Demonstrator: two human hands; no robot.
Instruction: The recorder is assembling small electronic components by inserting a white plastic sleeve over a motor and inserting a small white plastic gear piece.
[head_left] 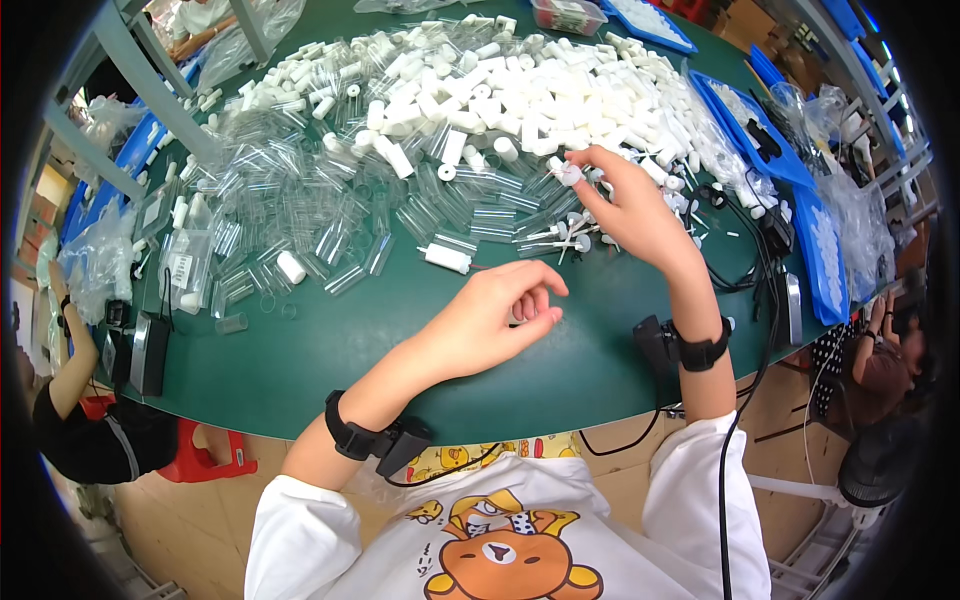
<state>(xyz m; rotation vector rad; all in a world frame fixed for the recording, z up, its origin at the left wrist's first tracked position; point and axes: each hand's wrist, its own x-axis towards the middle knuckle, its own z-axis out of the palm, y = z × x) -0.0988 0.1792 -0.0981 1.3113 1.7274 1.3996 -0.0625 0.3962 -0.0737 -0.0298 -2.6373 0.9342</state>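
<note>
Picking seems the step I'm watching, right hand (632,208) pinching a white piece (571,176) at the stems' (568,238) far side, left hand (492,312) curled apart over the near bench (570,385), its hold unclear, the next move needing a steady pinch.

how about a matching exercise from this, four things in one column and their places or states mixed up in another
Things
1. left hand
2. right hand
3. clear tubes
4. red stool

Places and states
A. pinching a small white round piece
B. lying loose in heaps on the green table
C. at the picture's lower left, past the table's front edge
D. partly curled, nearer the table's front edge than the other hand

Pairs: 1-D, 2-A, 3-B, 4-C
</note>
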